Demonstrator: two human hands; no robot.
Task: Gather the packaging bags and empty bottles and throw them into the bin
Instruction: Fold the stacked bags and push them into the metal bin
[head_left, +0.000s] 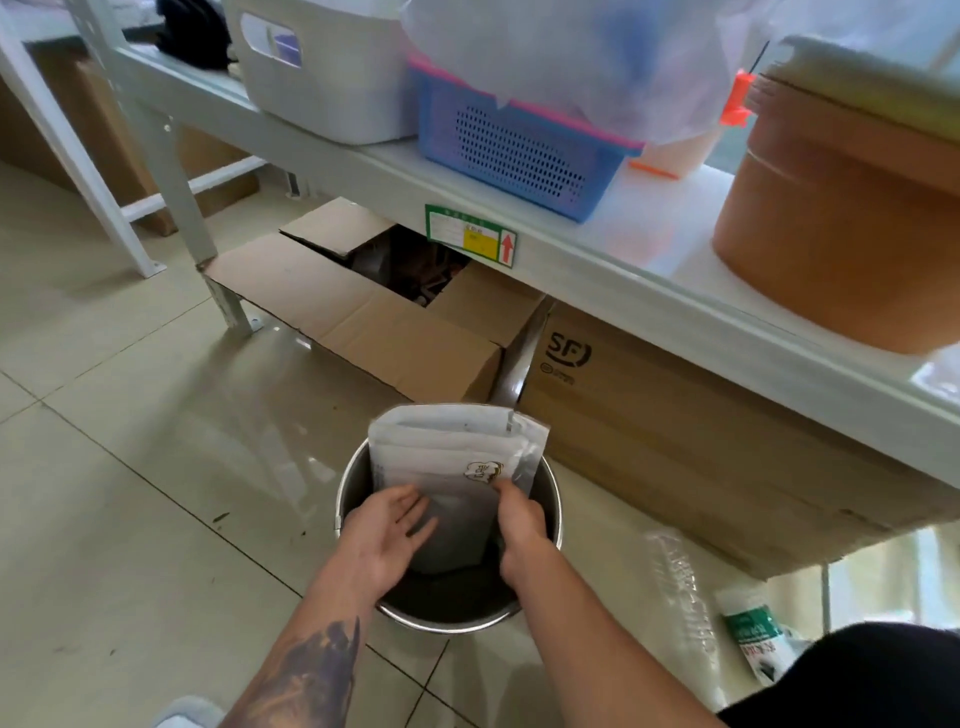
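A round metal bin (555, 496) stands on the tiled floor below me. A stack of translucent white packaging bags (447, 447) stands upright in it, the top half sticking out above the rim. My left hand (387, 535) lies flat against the front of the bags, fingers spread. My right hand (519, 525) grips the bags' right edge, thumb on the front. Another clear bag (680, 597) and a small green and white packet (750, 636) lie on the floor to the right of the bin.
A white metal shelf (597, 249) runs across above the bin, carrying a white tub (332, 78), a blue basket (514, 150) and an orange round container (841, 218). Cardboard boxes (675, 431) sit under the shelf right behind the bin. Open tiled floor lies left.
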